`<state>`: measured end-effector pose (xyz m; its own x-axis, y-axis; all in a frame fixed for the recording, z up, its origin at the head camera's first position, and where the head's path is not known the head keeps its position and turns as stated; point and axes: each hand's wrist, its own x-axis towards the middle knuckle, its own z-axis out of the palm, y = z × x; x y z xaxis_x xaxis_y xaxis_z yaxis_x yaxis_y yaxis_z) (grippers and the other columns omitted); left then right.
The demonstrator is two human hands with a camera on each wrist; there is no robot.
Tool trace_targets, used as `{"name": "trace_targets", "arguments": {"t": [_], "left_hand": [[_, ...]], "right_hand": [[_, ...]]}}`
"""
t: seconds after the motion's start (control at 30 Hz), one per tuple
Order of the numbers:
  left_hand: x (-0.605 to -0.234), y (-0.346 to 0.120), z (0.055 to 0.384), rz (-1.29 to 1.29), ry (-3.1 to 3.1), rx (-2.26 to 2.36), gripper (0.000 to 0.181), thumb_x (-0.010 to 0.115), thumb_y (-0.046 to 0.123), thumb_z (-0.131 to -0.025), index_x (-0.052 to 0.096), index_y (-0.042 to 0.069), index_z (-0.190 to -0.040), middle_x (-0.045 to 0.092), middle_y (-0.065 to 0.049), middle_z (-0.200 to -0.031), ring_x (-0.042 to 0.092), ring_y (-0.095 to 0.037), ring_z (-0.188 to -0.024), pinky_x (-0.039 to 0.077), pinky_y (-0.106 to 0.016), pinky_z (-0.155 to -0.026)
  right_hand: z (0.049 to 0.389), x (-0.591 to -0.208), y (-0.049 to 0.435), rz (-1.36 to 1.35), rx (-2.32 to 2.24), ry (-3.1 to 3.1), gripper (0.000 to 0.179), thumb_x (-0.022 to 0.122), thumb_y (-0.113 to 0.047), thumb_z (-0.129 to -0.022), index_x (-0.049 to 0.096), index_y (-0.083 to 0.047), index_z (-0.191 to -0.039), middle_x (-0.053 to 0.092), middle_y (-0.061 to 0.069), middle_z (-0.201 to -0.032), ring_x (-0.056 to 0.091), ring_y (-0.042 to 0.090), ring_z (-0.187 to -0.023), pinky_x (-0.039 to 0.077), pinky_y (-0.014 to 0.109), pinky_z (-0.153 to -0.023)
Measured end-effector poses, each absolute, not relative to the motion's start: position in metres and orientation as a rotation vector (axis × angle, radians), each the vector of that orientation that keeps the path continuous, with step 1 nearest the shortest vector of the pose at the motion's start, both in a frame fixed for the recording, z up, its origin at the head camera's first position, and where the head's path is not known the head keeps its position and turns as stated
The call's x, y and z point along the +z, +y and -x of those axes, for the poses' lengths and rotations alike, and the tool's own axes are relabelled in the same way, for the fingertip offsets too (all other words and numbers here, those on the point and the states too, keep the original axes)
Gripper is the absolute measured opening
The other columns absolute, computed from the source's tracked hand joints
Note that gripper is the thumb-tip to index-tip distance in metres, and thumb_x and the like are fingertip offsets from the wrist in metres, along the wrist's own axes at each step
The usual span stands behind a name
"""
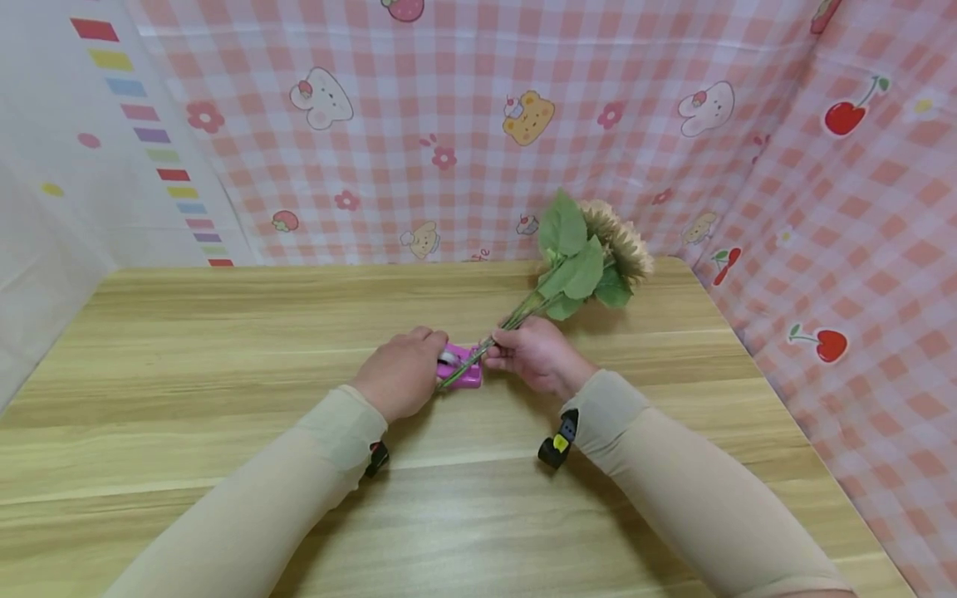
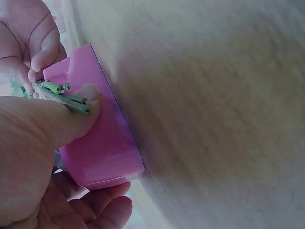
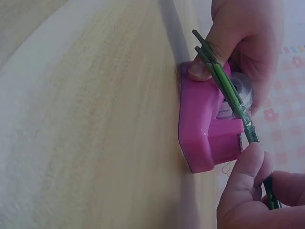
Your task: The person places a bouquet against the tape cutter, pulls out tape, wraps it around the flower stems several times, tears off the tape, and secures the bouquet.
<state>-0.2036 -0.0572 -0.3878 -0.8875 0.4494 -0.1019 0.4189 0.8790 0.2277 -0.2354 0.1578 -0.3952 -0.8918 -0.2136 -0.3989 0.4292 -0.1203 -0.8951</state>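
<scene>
A pink tape dispenser [image 1: 468,378] with a roll of clear tape [image 3: 242,89] stands on the table. My left hand [image 1: 401,372] grips its body, the thumb [image 2: 88,112] on one side and fingers on the other. My right hand [image 1: 540,357] pinches the green stems [image 3: 224,83] of an artificial flower bunch between thumb and fingers. The stems slant across the dispenser, their cut ends by my left thumb. Something shiny, like tape, wraps the stems just above the right fingertips. Leaves [image 1: 571,266] and pale flower heads [image 1: 624,241] point away to the back right.
The wood-grain table [image 1: 224,357] stretches around both hands. A pink checked cloth [image 1: 449,100] with cartoon prints hangs behind the table and along its right side. On the left hangs a white cloth [image 1: 60,183]. Dark wrist straps [image 1: 561,440] show under the sleeves.
</scene>
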Motion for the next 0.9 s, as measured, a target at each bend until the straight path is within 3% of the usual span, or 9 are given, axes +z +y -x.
{"name": "trace_targets", "arguments": {"t": [0.17, 0.33, 0.53, 0.7, 0.9], "left_hand": [[-0.3882, -0.0568, 0.2039, -0.682, 2.901, 0.292, 0.049, 0.049, 0.013, -0.109, 0.045, 0.001, -0.156, 0.053, -0.020, -0.154, 0.057, -0.040, -0.137, 0.049, -0.053, -0.118], [-0.3875, -0.0558, 0.2040, -0.687, 2.896, 0.290, 0.049, 0.049, 0.013, -0.109, 0.045, 0.001, -0.156, 0.053, -0.020, -0.155, 0.057, -0.040, -0.138, 0.048, -0.053, -0.119], [-0.3868, -0.0560, 0.2037, -0.682, 2.899, 0.289, 0.049, 0.052, 0.011, -0.107, 0.045, 0.001, -0.155, 0.054, -0.020, -0.154, 0.058, -0.040, -0.137, 0.050, -0.053, -0.118], [-0.3863, -0.0562, 0.2035, -0.666, 2.896, 0.282, 0.049, 0.050, 0.011, -0.108, 0.045, 0.001, -0.156, 0.052, -0.020, -0.156, 0.056, -0.041, -0.139, 0.049, -0.053, -0.118], [-0.3868, -0.0555, 0.2034, -0.665, 2.889, 0.285, 0.049, 0.050, 0.012, -0.108, 0.044, 0.001, -0.156, 0.051, -0.020, -0.156, 0.056, -0.041, -0.139, 0.049, -0.054, -0.118]], "right_hand": [[0.2356, -0.3965, 0.1596, -0.242, -2.064, 1.737, 0.004, 0.047, -0.001, -0.109, 0.050, 0.000, -0.111, 0.069, 0.005, -0.080, 0.066, 0.014, -0.071, 0.064, 0.024, -0.070], [0.2345, -0.3981, 0.1599, -0.266, -2.096, 1.729, 0.016, 0.048, 0.000, -0.109, 0.045, 0.001, -0.124, 0.069, 0.004, -0.082, 0.065, 0.013, -0.070, 0.063, 0.023, -0.069], [0.2347, -0.4001, 0.1573, -0.260, -2.123, 1.674, 0.003, 0.047, -0.002, -0.109, 0.050, -0.004, -0.107, 0.069, 0.004, -0.084, 0.064, 0.014, -0.074, 0.063, 0.025, -0.073], [0.2333, -0.4004, 0.1549, -0.263, -2.151, 1.632, 0.017, 0.057, 0.001, -0.105, 0.055, -0.008, -0.091, 0.070, 0.004, -0.077, 0.067, 0.013, -0.068, 0.064, 0.024, -0.070], [0.2317, -0.3981, 0.1538, -0.315, -2.182, 1.653, 0.015, 0.063, 0.007, -0.099, 0.052, -0.005, -0.098, 0.070, 0.004, -0.079, 0.070, 0.013, -0.067, 0.065, 0.023, -0.070]]}}
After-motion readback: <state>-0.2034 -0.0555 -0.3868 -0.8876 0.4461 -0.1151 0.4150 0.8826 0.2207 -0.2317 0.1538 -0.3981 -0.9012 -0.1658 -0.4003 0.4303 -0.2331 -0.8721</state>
